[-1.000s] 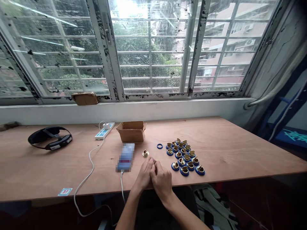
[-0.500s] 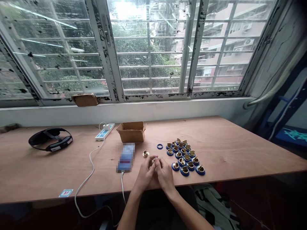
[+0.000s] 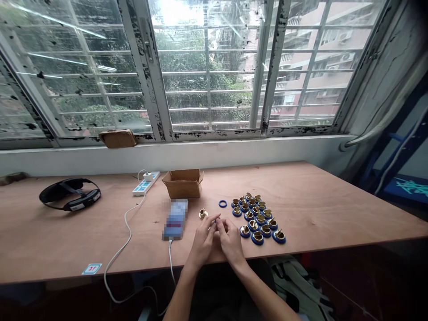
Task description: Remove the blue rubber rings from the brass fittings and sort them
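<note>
Pinches a small, mostly hidden piece (image 3: 215, 221) between the fingertips of left hand (image 3: 201, 238) and right hand (image 3: 230, 240), above the near edge of a pale brown wooden table (image 3: 310, 196). Has a loose round gold-coloured metal fitting (image 3: 203, 213) just beyond the left hand, a flat blue ring (image 3: 222, 203) farther off, and to the right a cluster of gold-coloured fittings on blue rings (image 3: 257, 238). Shows to the left a phone with a blurred screen (image 3: 175, 220), a white power strip (image 3: 146, 183) and a black headset (image 3: 70, 195). Faces barred windows with peeling frames (image 3: 207, 67) on the far side. Includes an open brown cardboard box (image 3: 185, 186) beyond the phone, with the bottom hidden by the near wall.
</note>
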Action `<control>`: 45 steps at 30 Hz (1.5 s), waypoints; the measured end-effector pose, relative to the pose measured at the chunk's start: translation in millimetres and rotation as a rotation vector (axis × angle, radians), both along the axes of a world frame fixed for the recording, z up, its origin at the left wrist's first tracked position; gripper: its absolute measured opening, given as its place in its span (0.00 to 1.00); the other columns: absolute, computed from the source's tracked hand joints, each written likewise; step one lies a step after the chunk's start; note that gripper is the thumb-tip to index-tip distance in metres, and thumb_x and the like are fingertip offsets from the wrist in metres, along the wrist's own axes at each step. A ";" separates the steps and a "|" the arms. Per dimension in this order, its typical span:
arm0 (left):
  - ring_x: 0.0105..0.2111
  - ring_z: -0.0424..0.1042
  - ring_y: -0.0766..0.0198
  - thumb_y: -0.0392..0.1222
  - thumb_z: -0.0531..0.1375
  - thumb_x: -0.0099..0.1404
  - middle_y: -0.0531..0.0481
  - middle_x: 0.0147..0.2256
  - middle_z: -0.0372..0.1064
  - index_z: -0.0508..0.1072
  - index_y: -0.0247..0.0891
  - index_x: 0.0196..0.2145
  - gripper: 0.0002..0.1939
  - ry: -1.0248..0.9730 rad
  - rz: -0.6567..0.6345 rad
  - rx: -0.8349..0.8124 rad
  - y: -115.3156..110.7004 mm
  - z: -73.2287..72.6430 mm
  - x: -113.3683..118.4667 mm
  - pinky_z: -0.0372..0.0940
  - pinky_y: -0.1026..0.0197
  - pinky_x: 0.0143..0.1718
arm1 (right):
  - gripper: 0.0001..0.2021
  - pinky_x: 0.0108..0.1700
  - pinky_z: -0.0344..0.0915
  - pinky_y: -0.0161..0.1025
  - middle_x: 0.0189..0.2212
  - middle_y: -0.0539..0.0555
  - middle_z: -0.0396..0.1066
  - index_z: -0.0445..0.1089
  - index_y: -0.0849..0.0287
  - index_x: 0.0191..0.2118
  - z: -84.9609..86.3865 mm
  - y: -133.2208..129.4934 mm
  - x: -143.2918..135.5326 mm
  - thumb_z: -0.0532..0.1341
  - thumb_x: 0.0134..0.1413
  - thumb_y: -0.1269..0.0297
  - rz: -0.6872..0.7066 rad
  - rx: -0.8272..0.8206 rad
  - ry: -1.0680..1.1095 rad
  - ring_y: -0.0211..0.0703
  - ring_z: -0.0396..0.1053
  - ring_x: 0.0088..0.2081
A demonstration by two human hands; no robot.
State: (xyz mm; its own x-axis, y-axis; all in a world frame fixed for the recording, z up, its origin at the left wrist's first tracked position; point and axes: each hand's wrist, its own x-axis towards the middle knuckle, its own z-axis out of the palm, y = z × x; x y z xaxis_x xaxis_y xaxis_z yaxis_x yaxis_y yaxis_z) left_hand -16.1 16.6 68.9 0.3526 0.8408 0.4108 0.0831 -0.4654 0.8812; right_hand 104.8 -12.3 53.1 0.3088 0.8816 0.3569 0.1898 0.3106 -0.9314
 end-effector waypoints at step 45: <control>0.48 0.77 0.51 0.34 0.69 0.57 0.43 0.46 0.79 0.78 0.39 0.47 0.19 0.638 0.148 0.253 119.6 35.2 58.3 0.70 0.55 0.53 | 0.14 0.21 0.54 0.33 0.23 0.45 0.61 0.64 0.55 0.37 -7.8 9.0 1.1 0.54 0.68 0.51 -0.006 -0.007 0.450 0.36 0.55 0.20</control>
State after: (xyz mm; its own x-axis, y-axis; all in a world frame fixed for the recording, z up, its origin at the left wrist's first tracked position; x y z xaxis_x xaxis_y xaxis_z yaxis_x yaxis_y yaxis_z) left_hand 42.2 136.2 104.1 0.4790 0.8045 0.3512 0.6262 -0.5935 0.5056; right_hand 105.9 -3.3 45.4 0.4374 0.8811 0.1797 -0.2332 0.3041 -0.9237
